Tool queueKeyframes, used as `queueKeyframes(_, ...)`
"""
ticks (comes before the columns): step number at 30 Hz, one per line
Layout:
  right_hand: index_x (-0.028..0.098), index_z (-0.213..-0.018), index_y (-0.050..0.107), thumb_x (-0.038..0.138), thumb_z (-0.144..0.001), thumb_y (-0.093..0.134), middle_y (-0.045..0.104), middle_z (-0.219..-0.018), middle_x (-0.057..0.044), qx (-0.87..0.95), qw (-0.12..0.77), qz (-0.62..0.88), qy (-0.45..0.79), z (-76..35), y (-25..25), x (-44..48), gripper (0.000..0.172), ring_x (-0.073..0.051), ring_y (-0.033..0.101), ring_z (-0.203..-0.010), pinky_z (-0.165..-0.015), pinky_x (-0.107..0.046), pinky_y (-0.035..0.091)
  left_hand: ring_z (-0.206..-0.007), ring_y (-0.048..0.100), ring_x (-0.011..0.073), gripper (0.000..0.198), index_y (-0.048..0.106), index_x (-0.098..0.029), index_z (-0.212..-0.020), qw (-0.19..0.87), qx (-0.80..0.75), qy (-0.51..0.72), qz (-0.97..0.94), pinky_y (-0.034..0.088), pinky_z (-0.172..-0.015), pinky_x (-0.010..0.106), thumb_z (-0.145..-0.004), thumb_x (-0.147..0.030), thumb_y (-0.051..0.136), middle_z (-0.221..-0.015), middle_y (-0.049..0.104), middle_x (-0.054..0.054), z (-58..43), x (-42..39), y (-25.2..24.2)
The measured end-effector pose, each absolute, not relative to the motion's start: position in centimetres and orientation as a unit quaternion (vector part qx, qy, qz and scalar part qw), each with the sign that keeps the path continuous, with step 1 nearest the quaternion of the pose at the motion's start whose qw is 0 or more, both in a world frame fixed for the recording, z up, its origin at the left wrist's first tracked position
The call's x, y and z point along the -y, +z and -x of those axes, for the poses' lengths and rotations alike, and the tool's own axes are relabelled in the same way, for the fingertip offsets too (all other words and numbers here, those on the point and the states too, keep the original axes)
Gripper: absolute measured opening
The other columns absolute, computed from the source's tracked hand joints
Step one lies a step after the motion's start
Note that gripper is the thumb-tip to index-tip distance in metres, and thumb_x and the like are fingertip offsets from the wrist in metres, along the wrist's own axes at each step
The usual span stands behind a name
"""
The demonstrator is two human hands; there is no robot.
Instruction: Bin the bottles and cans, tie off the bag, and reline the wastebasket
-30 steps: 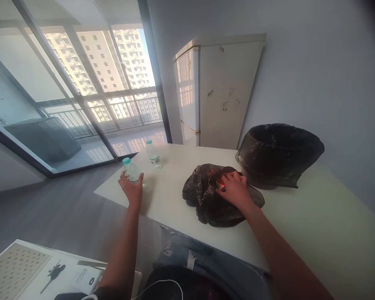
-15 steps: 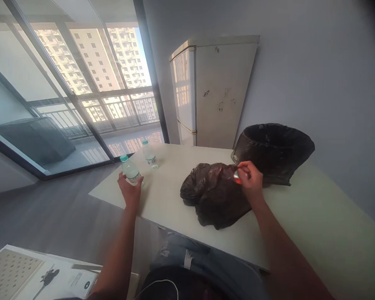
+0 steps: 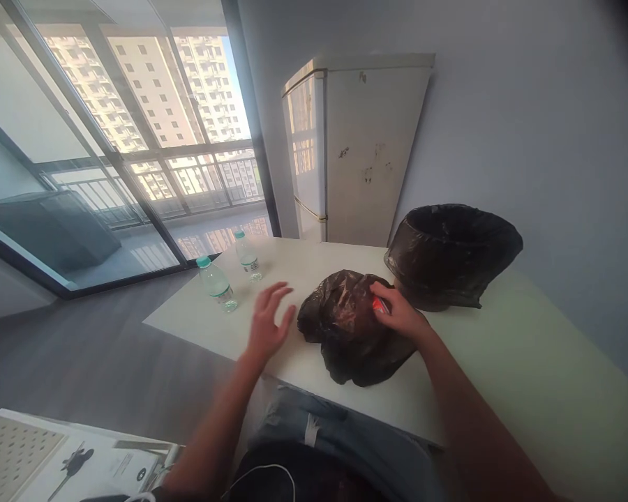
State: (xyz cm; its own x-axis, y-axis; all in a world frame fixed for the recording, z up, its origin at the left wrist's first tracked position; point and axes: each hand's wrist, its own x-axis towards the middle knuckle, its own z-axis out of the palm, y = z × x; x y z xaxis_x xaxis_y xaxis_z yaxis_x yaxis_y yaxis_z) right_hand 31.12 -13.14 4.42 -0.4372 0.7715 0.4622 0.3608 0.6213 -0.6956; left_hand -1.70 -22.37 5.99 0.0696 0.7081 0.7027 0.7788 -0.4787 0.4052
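My left hand (image 3: 268,322) is open, fingers apart, over the table just left of a crumpled black plastic bag (image 3: 340,321). My right hand (image 3: 402,314) is closed around a small red and silver object (image 3: 380,305) at the bag's upper right side; most of this object is hidden by the fingers and the bag. Two clear plastic bottles with teal caps stand upright at the table's left end: a nearer bottle (image 3: 218,286) and a farther bottle (image 3: 249,259). Neither hand touches them.
Behind my right hand stands a bin lined with a black bag (image 3: 450,258), its mouth open. All this is on a pale table (image 3: 507,362). Beyond it are a white fridge (image 3: 371,153) and a glass sliding door (image 3: 136,139). A printed box (image 3: 99,467) lies at lower left.
My left hand has let go of the nearer bottle and moved right towards the black bag. My right hand has shifted slightly left with the red and silver object.
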Motion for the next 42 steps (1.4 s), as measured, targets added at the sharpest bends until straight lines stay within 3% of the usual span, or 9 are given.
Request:
queueKeyframes(6, 0.022, -0.094, 0.063, 0.037, -0.083, 0.064, 0.071, -0.096, -0.005, 0.817, 0.347, 0.28, 0.366, -31.5, 5.7, 14.3, 0.019, -0.023, 0.064, -0.088, -0.084, -0.036, 0.051, -0.126, 0.063, 0.0264, 0.042, 0.058, -0.031, -0.145, -0.132, 0.422, -0.265, 0.857, 0.05, -0.111, 0.047, -0.104, -0.031, 0.054, -0.136, 0.067, 0.009, -3.5, 22.6, 3.7)
queueKeyframes(11, 0.024, -0.09, 0.061, 0.053, -0.087, 0.068, 0.072, -0.092, -0.006, 0.624, 0.578, 0.215, 0.48, -34.4, 5.6, 13.0, 0.03, -0.024, 0.067, -0.085, -0.075, -0.036, 0.052, -0.103, 0.066, 0.0261, 0.027, 0.073, -0.021, -0.11, -0.113, 0.481, -0.237, 0.836, 0.054, -0.097, 0.046, -0.099, -0.016, 0.049, -0.111, 0.07, 0.01, -2.5, 21.7, 0.6)
queueKeyframes(15, 0.03, -0.111, 0.066, 0.065, -0.089, 0.065, 0.072, -0.098, -0.003, 0.455, 0.696, 0.188, 0.523, -33.4, 5.3, 13.1, 0.041, -0.022, 0.067, -0.077, -0.06, -0.034, 0.053, -0.125, 0.06, 0.0297, 0.041, 0.064, -0.022, -0.134, -0.107, 0.466, -0.303, 0.825, 0.047, -0.111, 0.052, -0.095, -0.015, 0.054, -0.134, 0.065, 0.012, -2.5, 22.6, 1.4)
queueKeyframes(22, 0.025, -0.139, 0.062, 0.064, -0.075, 0.084, 0.069, -0.136, -0.012, 0.641, 0.476, 0.256, 0.545, -27.2, 2.3, 15.0, 0.079, -0.036, 0.066, -0.124, -0.105, -0.052, 0.056, -0.128, 0.064, 0.0307, 0.071, 0.053, -0.024, -0.145, -0.286, 0.434, -0.518, 0.679, 0.051, -0.11, 0.047, -0.084, -0.044, 0.083, -0.139, 0.066, 0.012, -6.3, 23.0, 5.4)
queueKeyframes(26, 0.024, -0.144, 0.06, 0.072, -0.084, 0.073, 0.066, -0.14, -0.013, 0.691, 0.453, 0.222, 0.518, -26.0, 2.8, 15.7, 0.078, -0.036, 0.061, -0.132, -0.114, -0.052, 0.049, -0.105, 0.072, 0.0255, 0.041, 0.068, -0.02, -0.114, -0.341, 0.416, -0.563, 0.628, 0.059, -0.095, 0.039, -0.085, -0.045, 0.083, -0.112, 0.074, 0.008, -7.9, 23.0, 6.4)
queueKeyframes(29, 0.025, -0.142, 0.062, 0.075, -0.09, 0.063, 0.067, -0.138, -0.014, 0.661, 0.526, 0.205, 0.494, -27.0, 4.3, 15.4, 0.073, -0.032, 0.065, -0.124, -0.106, -0.046, 0.054, -0.098, 0.074, 0.0221, 0.037, 0.068, -0.019, -0.114, -0.339, 0.414, -0.609, 0.586, 0.061, -0.088, 0.034, -0.088, -0.043, 0.078, -0.113, 0.075, 0.007, -7.1, 22.2, 7.2)
queueKeyframes(33, 0.02, -0.089, 0.075, 0.047, -0.099, 0.061, 0.07, -0.084, -0.006, 0.66, 0.565, 0.354, 0.346, -30.3, 5.6, 14.1, 0.032, -0.018, 0.063, -0.072, -0.068, -0.031, 0.051, -0.096, 0.074, 0.0192, 0.039, 0.066, -0.02, -0.117, -0.21, 0.491, -0.651, 0.54, 0.062, -0.09, 0.034, -0.086, -0.041, 0.078, -0.115, 0.075, 0.006, -3.4, 17.6, 7.7)
queueKeyframes(36, 0.018, -0.061, 0.062, 0.032, -0.094, 0.059, 0.058, -0.06, -0.001, 0.806, 0.399, 0.35, 0.262, -32.2, 5.6, 13.6, 0.036, -0.013, 0.048, -0.057, -0.058, -0.029, 0.037, -0.094, 0.074, 0.0194, 0.04, 0.065, -0.019, -0.111, -0.11, 0.577, -0.599, 0.544, 0.063, -0.086, 0.034, -0.08, -0.038, 0.08, -0.104, 0.076, 0.006, -0.3, 12.7, 6.6)
queueKeyframes(42, 0.018, -0.061, 0.059, 0.018, -0.087, 0.06, 0.057, -0.058, 0.003, 0.917, 0.147, 0.268, 0.255, -31.5, 4.5, 13.7, 0.026, -0.012, 0.048, -0.057, -0.059, -0.027, 0.034, -0.096, 0.075, 0.0272, 0.031, 0.066, -0.02, -0.101, -0.112, 0.636, -0.508, 0.57, 0.059, -0.083, 0.037, -0.076, -0.033, 0.079, -0.099, 0.078, 0.01, 1.6, 7.1, 2.9)
